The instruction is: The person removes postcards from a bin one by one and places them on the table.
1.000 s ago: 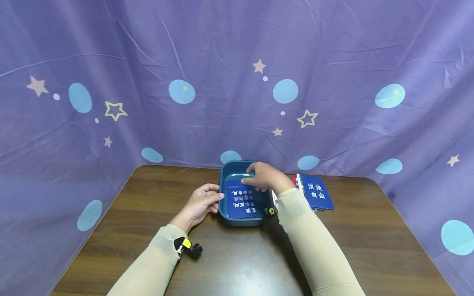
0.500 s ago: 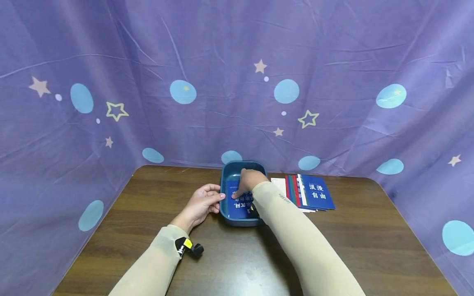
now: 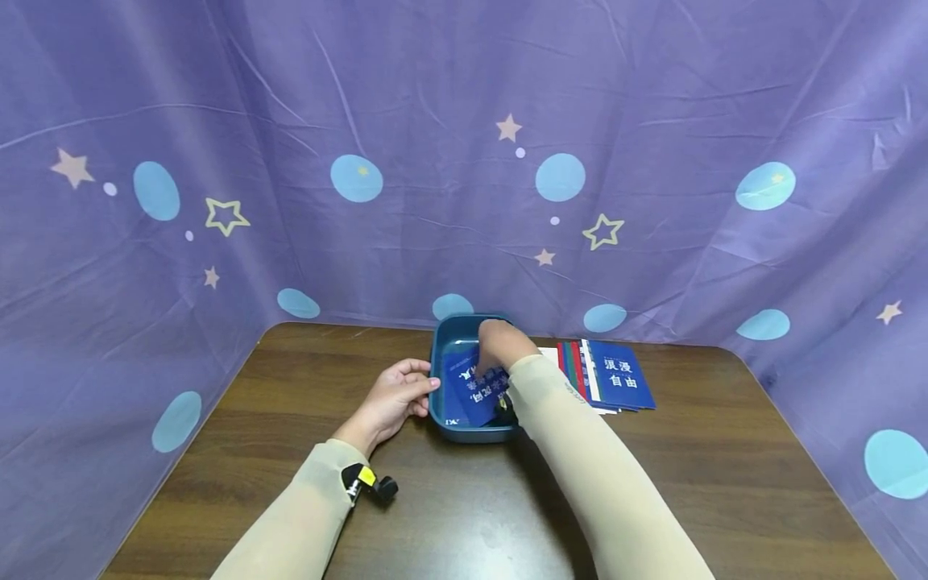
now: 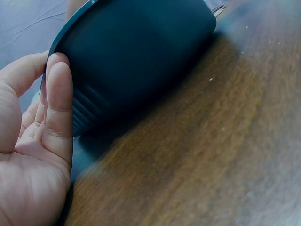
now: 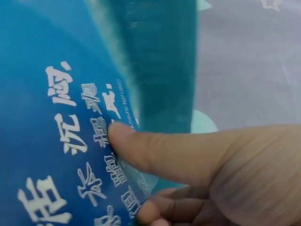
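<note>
A dark teal plastic bin [image 3: 474, 436] stands at the back middle of the wooden table. My left hand [image 3: 395, 400] holds its left side, thumb at the rim and fingers against the ribbed outer wall in the left wrist view. Inside the bin lies a blue card [image 3: 464, 395] with white Chinese characters, turned at a slant. Reaching down into the bin, my right hand [image 3: 502, 343] pinches the edge of this card. In the right wrist view the thumb [image 5: 155, 150] lies over the printed face and the fingertips curl beneath the edge. The right sleeve covers part of the bin.
Right of the bin, a fanned row of cards spreads over the table [image 3: 696, 451], with red, green and white edges and a blue card [image 3: 625, 379] on top. A purple curtain [image 3: 406, 97] with stars and dots hangs behind and along both sides.
My right hand has gone from the bin's right rim down into the bin and now grips the card. The card, straight before, has turned at a slant. The left hand has stayed put.
</note>
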The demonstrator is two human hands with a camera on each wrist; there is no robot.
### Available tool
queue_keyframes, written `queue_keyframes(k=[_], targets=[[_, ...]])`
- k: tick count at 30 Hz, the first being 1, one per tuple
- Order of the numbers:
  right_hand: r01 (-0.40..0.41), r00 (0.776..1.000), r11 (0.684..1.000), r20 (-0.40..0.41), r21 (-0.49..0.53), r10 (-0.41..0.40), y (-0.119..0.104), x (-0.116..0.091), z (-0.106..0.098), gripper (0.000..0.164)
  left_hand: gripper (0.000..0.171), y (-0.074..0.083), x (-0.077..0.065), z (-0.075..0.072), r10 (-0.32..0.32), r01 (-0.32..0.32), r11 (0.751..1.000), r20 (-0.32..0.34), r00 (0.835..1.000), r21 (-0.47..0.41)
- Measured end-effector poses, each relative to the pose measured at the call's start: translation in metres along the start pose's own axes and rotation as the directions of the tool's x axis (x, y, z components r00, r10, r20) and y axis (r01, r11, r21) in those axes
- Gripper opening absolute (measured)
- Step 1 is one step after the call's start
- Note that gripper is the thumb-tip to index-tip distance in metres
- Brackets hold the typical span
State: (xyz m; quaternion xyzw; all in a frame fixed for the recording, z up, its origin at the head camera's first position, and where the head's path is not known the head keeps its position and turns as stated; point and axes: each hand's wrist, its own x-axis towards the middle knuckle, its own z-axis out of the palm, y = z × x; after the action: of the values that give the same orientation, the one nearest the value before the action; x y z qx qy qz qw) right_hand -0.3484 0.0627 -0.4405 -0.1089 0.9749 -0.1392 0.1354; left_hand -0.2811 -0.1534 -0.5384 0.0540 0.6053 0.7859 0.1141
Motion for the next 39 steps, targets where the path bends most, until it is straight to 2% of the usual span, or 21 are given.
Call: queue_keyframes(k=[2, 4, 10, 15, 19, 21, 25, 29, 32, 39], targets=[[0.017, 0.999, 1.0, -0.038, 0.01, -0.017, 0.002, 0.0, -0.004, 0.049, 0.045, 0.0, 0.0, 0.0, 0.004, -0.004, 1.0, 0.001, 1.0, 0.002], [0.029, 0.997, 0.999, -0.073, 0.029, -0.027, 0.004, -0.001, -0.009, 0.043, 0.043, 0.0, 0.0, 0.0, 0.006, -0.006, 1.0, 0.002, 1.0, -0.001], [0.053, 0.991, 0.984, -0.129, 0.172, -0.031, 0.014, -0.008, -0.025, 0.043, 0.043, -0.001, 0.001, 0.0, 0.005, -0.005, 1.0, 0.007, 1.0, -0.015], [0.103, 0.981, 0.937, -0.189, 0.334, -0.041, 0.031, -0.019, -0.037, 0.042, 0.043, 0.0, 0.001, 0.0, 0.003, -0.003, 1.0, 0.008, 1.0, -0.008], [0.135, 0.964, 0.892, -0.264, 0.432, -0.018, 0.053, -0.028, -0.043, 0.053, 0.044, 0.0, 0.001, 0.001, 0.004, -0.004, 1.0, 0.002, 1.0, -0.005], [0.139, 0.952, 0.879, -0.305, 0.456, 0.007, 0.065, -0.032, -0.045, 0.058, 0.045, 0.0, 0.001, 0.001, 0.003, -0.003, 1.0, -0.002, 1.0, -0.01], [0.131, 0.937, 0.859, -0.345, 0.496, 0.056, 0.09, -0.042, -0.047, 0.035, 0.046, -0.001, 0.001, 0.001, 0.004, -0.004, 1.0, -0.002, 1.0, -0.015], [0.118, 0.93, 0.831, -0.354, 0.543, 0.099, 0.113, -0.051, -0.051, 0.03, 0.045, -0.001, 0.001, -0.001, 0.009, -0.009, 1.0, 0.0, 1.0, -0.005], [0.109, 0.932, 0.821, -0.344, 0.561, 0.111, 0.125, -0.056, -0.054, 0.03, 0.042, -0.001, 0.002, -0.002, 0.01, -0.01, 1.0, -0.004, 1.0, -0.006], [0.073, 0.927, 0.849, -0.35, 0.524, 0.137, 0.157, -0.064, -0.062, 0.033, 0.041, 0.0, 0.002, -0.001, 0.0, 0.0, 1.0, 0.0, 1.0, -0.01]])
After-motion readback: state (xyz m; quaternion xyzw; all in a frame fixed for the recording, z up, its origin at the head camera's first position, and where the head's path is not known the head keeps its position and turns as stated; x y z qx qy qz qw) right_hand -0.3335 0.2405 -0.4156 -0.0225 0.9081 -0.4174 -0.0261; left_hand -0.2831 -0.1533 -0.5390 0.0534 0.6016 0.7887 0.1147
